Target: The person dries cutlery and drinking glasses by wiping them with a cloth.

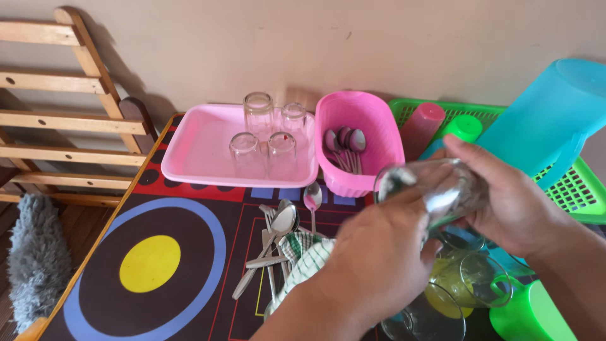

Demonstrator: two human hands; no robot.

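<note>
both hands grip one clear glass (pixel 442 189) above the table: left hand (pixel 379 259) wipes with a checked cloth (pixel 303 256), right hand (pixel 511 202) clasps its base. four glasses (pixel 268 136) stand inverted in the pink tray (pixel 196 151); more glasses (pixel 467 278) and loose cutlery (pixel 274 240) remain.

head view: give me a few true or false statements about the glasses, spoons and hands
1. Four glasses stand upside down in the pink tray. True.
2. The pink basket holds forks only. False: it holds spoons.
3. Both hands hold one clear glass, the left hand with a checked cloth. True.
4. The blue jug lies in the pink tray. False: it sits over the green basket on the right.
5. Loose cutlery lies on the mat in front of the tray. True.
6. The right hand is empty. False: it grips the glass.
</note>
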